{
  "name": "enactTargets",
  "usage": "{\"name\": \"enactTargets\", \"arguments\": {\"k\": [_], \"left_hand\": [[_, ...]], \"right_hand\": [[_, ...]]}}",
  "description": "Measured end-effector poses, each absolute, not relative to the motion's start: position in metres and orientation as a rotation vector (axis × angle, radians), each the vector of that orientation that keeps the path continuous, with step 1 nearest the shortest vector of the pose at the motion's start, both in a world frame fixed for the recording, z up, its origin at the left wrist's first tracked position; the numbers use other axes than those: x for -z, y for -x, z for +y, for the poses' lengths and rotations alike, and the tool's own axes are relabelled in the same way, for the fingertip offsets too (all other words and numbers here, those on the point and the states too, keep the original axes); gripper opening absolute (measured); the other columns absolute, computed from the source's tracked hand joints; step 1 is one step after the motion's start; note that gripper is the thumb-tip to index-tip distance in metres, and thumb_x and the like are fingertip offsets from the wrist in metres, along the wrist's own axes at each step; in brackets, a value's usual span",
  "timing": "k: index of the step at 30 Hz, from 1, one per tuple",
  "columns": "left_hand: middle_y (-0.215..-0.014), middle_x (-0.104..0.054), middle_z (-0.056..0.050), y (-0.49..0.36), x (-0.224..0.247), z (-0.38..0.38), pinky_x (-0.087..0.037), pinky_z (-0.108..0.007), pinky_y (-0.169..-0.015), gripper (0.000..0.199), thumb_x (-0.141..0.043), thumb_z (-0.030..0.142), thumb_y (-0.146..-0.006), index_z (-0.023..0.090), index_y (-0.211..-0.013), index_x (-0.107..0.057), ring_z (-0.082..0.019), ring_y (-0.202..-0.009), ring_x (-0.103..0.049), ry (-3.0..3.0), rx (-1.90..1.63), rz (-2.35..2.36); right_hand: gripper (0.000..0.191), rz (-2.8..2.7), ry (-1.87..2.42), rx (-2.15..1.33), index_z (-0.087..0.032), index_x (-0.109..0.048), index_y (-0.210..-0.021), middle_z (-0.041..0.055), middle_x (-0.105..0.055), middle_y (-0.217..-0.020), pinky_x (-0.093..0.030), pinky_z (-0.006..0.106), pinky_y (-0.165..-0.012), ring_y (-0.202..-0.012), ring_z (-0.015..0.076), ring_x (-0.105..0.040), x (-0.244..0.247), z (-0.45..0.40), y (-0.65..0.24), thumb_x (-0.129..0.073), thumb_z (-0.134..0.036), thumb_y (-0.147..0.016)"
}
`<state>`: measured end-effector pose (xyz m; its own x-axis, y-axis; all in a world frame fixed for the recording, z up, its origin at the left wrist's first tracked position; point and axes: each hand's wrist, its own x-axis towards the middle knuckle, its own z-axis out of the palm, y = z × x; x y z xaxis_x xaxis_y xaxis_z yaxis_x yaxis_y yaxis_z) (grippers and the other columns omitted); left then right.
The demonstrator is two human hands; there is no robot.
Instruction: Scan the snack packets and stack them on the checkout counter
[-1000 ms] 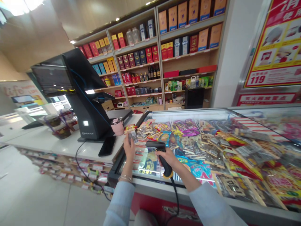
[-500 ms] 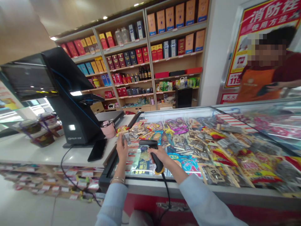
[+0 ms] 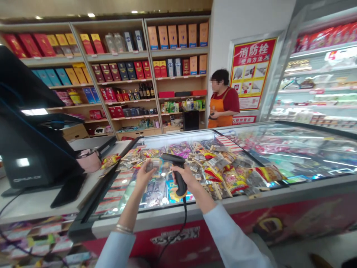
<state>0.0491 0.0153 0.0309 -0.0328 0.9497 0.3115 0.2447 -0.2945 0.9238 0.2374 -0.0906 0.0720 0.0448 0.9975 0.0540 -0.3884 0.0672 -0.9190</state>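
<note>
My right hand (image 3: 185, 176) is wrapped round the handle of a black barcode scanner (image 3: 180, 178), its head pointing left. A black cable hangs from its yellow-trimmed base. My left hand (image 3: 144, 174) grips a small snack packet (image 3: 154, 165) just left of the scanner head. Beneath both hands lies a glass-topped freezer (image 3: 125, 212) with many snack packets (image 3: 234, 178) heaped on and beyond its near left part.
On the left counter (image 3: 36, 201) are a black checkout terminal (image 3: 36, 149), a phone (image 3: 68, 190), a pink cup (image 3: 88, 160) and some packets (image 3: 110, 162). A person (image 3: 223, 100) in an orange apron stands beyond the freezer, near shelves of boxes.
The view has swung right, so the terminal sits further left and a lit fridge shows at right. The person stands further back. My left hand and its packet are closer to the scanner head.
</note>
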Motion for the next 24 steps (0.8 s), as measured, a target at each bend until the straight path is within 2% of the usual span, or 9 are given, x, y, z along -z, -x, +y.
{"name": "enactTargets", "arguments": {"k": [2,4,6,11,14,17,20,24], "left_hand": [[-0.092,-0.07,-0.005,-0.089,-0.025,0.002,-0.043,-0.02,-0.045,0.065,-0.077,0.03,-0.063,0.015,-0.125,-0.062,-0.01,-0.056,-0.057,-1.567,-1.249,1.158],[-0.093,-0.071,-0.006,-0.128,-0.021,-0.01,-0.045,-0.021,-0.049,0.064,-0.078,0.028,-0.062,0.014,-0.122,-0.063,-0.011,-0.06,-0.059,-1.554,-1.181,1.042],[-0.089,-0.071,-0.005,-0.164,-0.018,-0.02,-0.046,-0.022,-0.05,0.063,-0.077,0.027,-0.064,0.015,-0.124,-0.063,-0.011,-0.057,-0.057,-1.573,-1.122,1.013],[-0.084,-0.071,-0.005,-0.225,-0.014,-0.04,-0.052,-0.03,-0.067,0.059,-0.065,0.025,-0.078,0.014,-0.135,-0.054,-0.016,-0.063,-0.063,-1.894,-1.067,1.085],[-0.111,-0.069,-0.014,-0.242,-0.011,-0.053,-0.05,-0.037,-0.088,0.056,-0.052,0.021,-0.085,0.013,-0.14,-0.048,-0.023,-0.095,-0.066,-2.164,-1.18,1.155],[-0.134,-0.059,-0.015,-0.25,-0.007,-0.063,-0.042,-0.047,-0.103,0.047,-0.046,0.022,-0.089,0.016,-0.136,-0.053,-0.029,-0.121,-0.054,-2.379,-1.287,1.277],[-0.136,-0.058,-0.012,-0.253,0.001,-0.067,-0.037,-0.054,-0.105,0.042,-0.046,0.029,-0.092,0.019,-0.13,-0.058,-0.033,-0.124,-0.049,-2.484,-1.275,1.383],[-0.141,-0.055,-0.013,-0.256,0.013,-0.064,-0.036,-0.053,-0.108,0.044,-0.045,0.03,-0.092,0.018,-0.133,-0.055,-0.032,-0.125,-0.05,-2.523,-1.212,1.331]], "right_hand": [[0.021,-0.865,0.893,-1.226,-0.017,-0.06,-0.064,-0.0028,-0.057,-0.046,-0.04,0.022,-0.035,-0.035,0.0105,-0.049,-0.074,-0.101,-0.266,-0.072,-0.034,-0.063],[0.022,-0.786,0.898,-1.165,-0.017,-0.061,-0.067,-0.0035,-0.057,-0.046,-0.04,0.021,-0.035,-0.035,0.0098,-0.049,-0.075,-0.111,-0.295,-0.074,-0.034,-0.062],[0.024,-0.712,0.902,-1.117,-0.017,-0.06,-0.068,-0.0035,-0.057,-0.048,-0.041,0.02,-0.035,-0.035,0.0095,-0.049,-0.076,-0.121,-0.324,-0.076,-0.034,-0.061],[0.027,-0.585,0.876,-1.01,-0.019,-0.057,-0.068,-0.004,-0.057,-0.048,-0.042,0.021,-0.033,-0.035,0.0102,-0.049,-0.078,-0.146,-0.39,-0.078,-0.032,-0.059],[0.028,-0.491,0.89,-0.961,-0.019,-0.056,-0.069,-0.0047,-0.056,-0.049,-0.041,0.021,-0.032,-0.035,0.0103,-0.049,-0.071,-0.157,-0.424,-0.079,-0.033,-0.059],[0.03,-0.422,0.887,-0.912,-0.019,-0.055,-0.071,-0.0056,-0.056,-0.049,-0.04,0.019,-0.032,-0.036,0.0097,-0.049,-0.057,-0.163,-0.45,-0.079,-0.034,-0.06],[0.031,-0.393,0.868,-0.871,-0.02,-0.054,-0.07,-0.0061,-0.054,-0.048,-0.042,0.019,-0.034,-0.037,0.0095,-0.05,-0.041,-0.164,-0.466,-0.079,-0.036,-0.062],[0.029,-0.345,0.844,-0.902,-0.02,-0.052,-0.066,-0.0056,-0.053,-0.048,-0.042,0.017,-0.035,-0.038,0.0085,-0.05,-0.028,-0.163,-0.473,-0.076,-0.036,-0.065]]}}
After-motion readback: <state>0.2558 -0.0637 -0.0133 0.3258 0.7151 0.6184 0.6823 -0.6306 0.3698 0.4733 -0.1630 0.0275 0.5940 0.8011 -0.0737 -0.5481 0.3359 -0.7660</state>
